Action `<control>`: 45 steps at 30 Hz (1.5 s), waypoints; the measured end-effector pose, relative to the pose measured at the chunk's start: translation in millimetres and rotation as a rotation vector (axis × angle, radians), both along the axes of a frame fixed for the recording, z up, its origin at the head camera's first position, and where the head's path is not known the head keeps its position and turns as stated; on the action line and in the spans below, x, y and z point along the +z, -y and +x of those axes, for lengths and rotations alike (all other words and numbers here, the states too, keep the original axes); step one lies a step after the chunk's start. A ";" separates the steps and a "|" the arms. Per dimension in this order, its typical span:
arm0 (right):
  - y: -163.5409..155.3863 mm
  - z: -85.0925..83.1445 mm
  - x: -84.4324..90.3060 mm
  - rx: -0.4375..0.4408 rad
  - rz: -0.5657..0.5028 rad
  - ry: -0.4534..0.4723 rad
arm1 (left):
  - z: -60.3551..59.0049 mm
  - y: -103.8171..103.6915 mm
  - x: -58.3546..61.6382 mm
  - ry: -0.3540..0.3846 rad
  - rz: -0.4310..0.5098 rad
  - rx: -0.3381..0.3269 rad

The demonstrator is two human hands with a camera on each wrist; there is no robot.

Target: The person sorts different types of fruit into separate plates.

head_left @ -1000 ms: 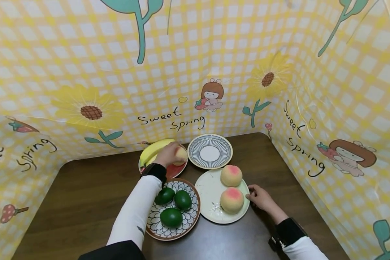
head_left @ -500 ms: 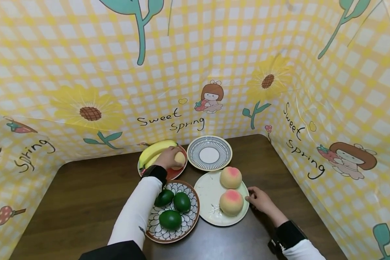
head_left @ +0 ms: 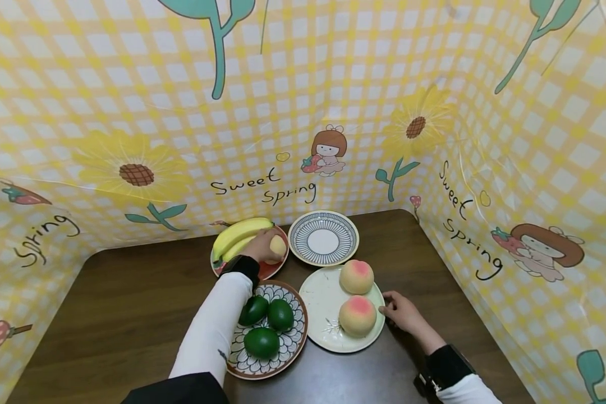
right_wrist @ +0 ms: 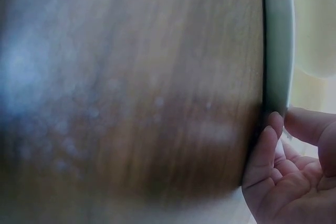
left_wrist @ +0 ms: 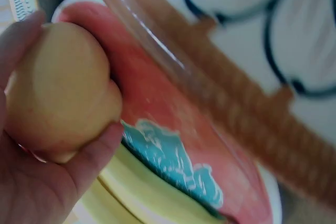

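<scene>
My left hand [head_left: 258, 246] grips a peach [left_wrist: 60, 87] with thumb and fingers around its sides, at the right part of the red plate [left_wrist: 152, 87]. Bananas [head_left: 239, 235] lie on that plate, left of the hand. In the left wrist view the peach's pale yellow side shows, close over the red surface. At the right, my right hand [head_left: 406, 314] pinches the rim of a pale green plate [head_left: 318, 314] between thumb and fingers; its edge [right_wrist: 278, 45] shows in the right wrist view. Two pink-topped peaches, one behind [head_left: 357, 276] the other [head_left: 357, 316], sit on it.
A brown-rimmed, petal-patterned plate [head_left: 303, 336] with three dark green avocado-like fruits [head_left: 261, 343] stands in front, partly under the left forearm. A line-patterned plate [head_left: 325, 238] stands at the back. Yellow checked cloth [head_left: 293, 101] walls the brown table [head_left: 131, 314] behind and at the right.
The left hand and its peach have shifted very slightly on the red plate, with more of the bananas showing. The right hand stays at the pale green plate's rim.
</scene>
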State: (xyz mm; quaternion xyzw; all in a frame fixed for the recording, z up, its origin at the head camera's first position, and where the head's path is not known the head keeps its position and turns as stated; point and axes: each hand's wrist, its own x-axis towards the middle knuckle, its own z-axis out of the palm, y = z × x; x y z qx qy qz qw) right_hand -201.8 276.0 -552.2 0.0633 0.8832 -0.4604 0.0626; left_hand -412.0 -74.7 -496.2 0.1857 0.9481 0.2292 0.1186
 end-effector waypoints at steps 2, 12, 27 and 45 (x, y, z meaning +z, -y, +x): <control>0.4 0.1 -0.1 -0.005 -0.004 0.000 | 0.2 0.6 0.1 0.004 0.002 0.003; 1.4 1.8 0.4 0.005 0.001 0.013 | 9.5 9.4 7.5 -0.033 0.037 0.022; -6.9 -2.3 -6.0 0.044 -0.030 -0.039 | 37.2 -4.6 61.0 -0.104 0.064 -0.036; -1.1 0.1 -1.7 0.033 0.003 -0.027 | 93.6 -48.2 56.1 -0.155 0.051 -0.326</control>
